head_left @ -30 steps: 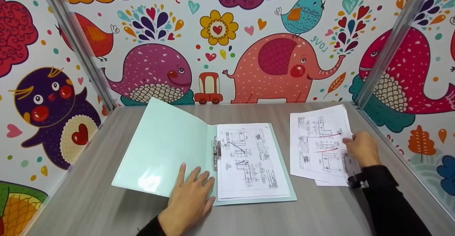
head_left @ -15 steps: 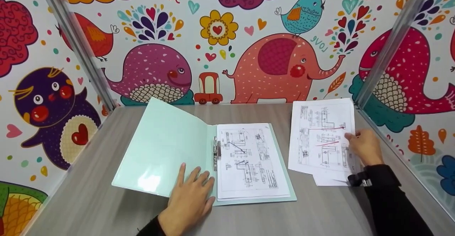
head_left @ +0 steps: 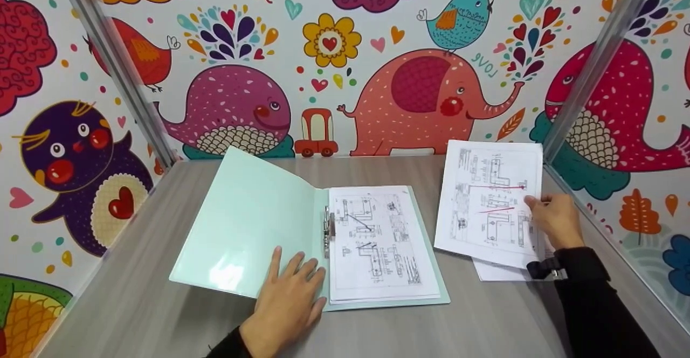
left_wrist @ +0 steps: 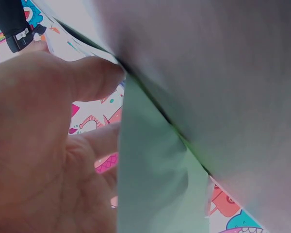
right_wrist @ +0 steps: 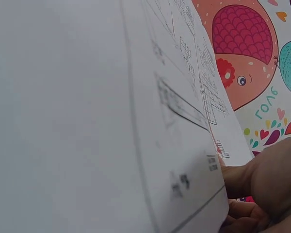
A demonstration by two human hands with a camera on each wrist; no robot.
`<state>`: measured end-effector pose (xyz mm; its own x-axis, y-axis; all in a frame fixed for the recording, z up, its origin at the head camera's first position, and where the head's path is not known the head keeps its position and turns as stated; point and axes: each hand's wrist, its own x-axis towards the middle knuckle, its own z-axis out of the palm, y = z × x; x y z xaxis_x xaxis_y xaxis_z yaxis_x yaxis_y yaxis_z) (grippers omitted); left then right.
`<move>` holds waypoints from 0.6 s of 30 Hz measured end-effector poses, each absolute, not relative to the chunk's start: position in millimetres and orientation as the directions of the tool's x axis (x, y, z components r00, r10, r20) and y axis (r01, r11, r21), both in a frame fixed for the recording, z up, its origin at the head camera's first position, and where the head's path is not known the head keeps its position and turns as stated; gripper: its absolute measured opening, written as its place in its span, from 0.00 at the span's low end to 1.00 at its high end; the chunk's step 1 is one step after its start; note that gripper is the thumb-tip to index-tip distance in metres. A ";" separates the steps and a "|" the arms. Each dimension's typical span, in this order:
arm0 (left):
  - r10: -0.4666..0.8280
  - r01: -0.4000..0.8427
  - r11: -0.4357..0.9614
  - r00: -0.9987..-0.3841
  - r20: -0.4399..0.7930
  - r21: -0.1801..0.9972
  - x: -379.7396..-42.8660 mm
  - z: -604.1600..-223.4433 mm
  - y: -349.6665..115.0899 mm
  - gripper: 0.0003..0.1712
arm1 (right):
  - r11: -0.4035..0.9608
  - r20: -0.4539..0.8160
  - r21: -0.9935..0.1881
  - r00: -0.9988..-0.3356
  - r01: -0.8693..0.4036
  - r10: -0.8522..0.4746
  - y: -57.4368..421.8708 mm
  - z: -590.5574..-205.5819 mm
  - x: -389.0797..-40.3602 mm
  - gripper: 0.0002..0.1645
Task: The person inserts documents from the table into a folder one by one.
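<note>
A pale green folder (head_left: 253, 223) lies open, its left cover raised off the table. My left hand (head_left: 288, 298) rests on the lower edge of that cover with fingers spread and straight; in the left wrist view its thumb (left_wrist: 99, 77) is by the folder's edge. Drawing sheets (head_left: 383, 245) lie on the folder's right side, beside a metal clip (head_left: 329, 231). At the right, my right hand (head_left: 558, 220) pinches the right edge of a printed drawing sheet (head_left: 485, 196) with red marks, lifted and tilted. The right wrist view shows this sheet (right_wrist: 184, 145) close up, with the fingertips partly hidden.
Another white sheet (head_left: 501, 272) lies on the table under the lifted one. The grey wood-grain table (head_left: 388, 331) is bounded by cartoon-printed walls (head_left: 329, 40) with metal corner posts (head_left: 118, 72).
My right hand has raised the pinched drawing sheet up and slightly away, uncovering more of the sheet beneath. My left hand and the folder have stayed in place.
</note>
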<state>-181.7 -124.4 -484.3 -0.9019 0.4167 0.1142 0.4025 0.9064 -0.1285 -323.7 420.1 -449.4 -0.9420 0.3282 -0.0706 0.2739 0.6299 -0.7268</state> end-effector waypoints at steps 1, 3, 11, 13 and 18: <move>0.417 0.403 0.906 -0.902 0.113 -0.129 -181.7 -484.1 -124.5 0.31 | 0.622 -0.077 -0.732 -0.940 0.279 0.331 419.8 -448.9 -324.2 0.39; 0.416 0.402 0.906 -0.903 0.110 -0.129 -181.8 -483.6 -124.6 0.31 | 0.610 -0.090 -0.738 -0.938 0.288 0.334 418.6 -448.1 -325.0 0.39; 0.412 0.400 0.908 -0.906 0.095 -0.128 -181.6 -483.3 -124.1 0.31 | 0.570 -0.144 -0.757 -0.933 0.319 0.330 406.0 -447.4 -327.0 0.40; 0.412 0.400 0.908 -0.907 0.090 -0.127 -181.8 -483.4 -124.0 0.31 | 0.578 -0.147 -0.753 -0.936 0.315 0.319 401.2 -447.4 -327.1 0.41; 0.426 0.406 0.901 -0.895 0.134 -0.152 -181.7 -484.2 -124.3 0.30 | 0.615 -0.129 -0.741 -0.956 0.271 0.265 387.0 -447.7 -326.4 0.42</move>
